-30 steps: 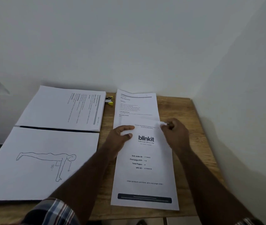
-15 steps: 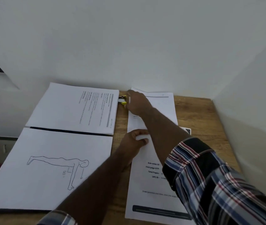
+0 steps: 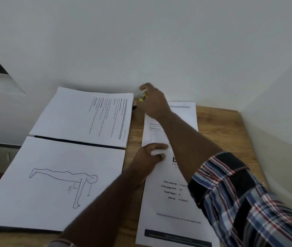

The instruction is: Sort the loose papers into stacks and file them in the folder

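— On the wooden table point(image 3: 218, 125), what lies where?

— Four lots of paper. At the far left, a stack of printed text pages point(image 3: 88, 116), turned sideways. Just in front of it, a sheet with a line drawing of a figure in a push-up pose point(image 3: 56, 182). A thin dark strip shows between those two, and a dark edge runs under the drawing's near side; whether that is the folder, I cannot tell.

— And to the right?

— A long sheet with order details printed on it point(image 3: 170, 207) lies nearest the person, reaching the table's front edge. Its far end overlaps another printed page point(image 3: 186, 114) that reaches toward the wall.

— What is the left hand doing?

— The left hand point(image 3: 150, 155) rests on the order sheet near its far end, fingers curled, with something small and white showing between the fingers and thumb. Whether that is a fold of the sheet or a separate scrap is unclear.

— The right one?

— The right hand point(image 3: 154, 100) reaches across to the far edge by the wall, fingers closed around a small yellow and white object point(image 3: 143, 97), raised just off the table. It is too blurred to name. The plaid sleeve point(image 3: 248, 196) crosses over the order sheet.

— Anything else?

— A small dark item point(image 3: 134, 106) lies just beside the text stack's corner.
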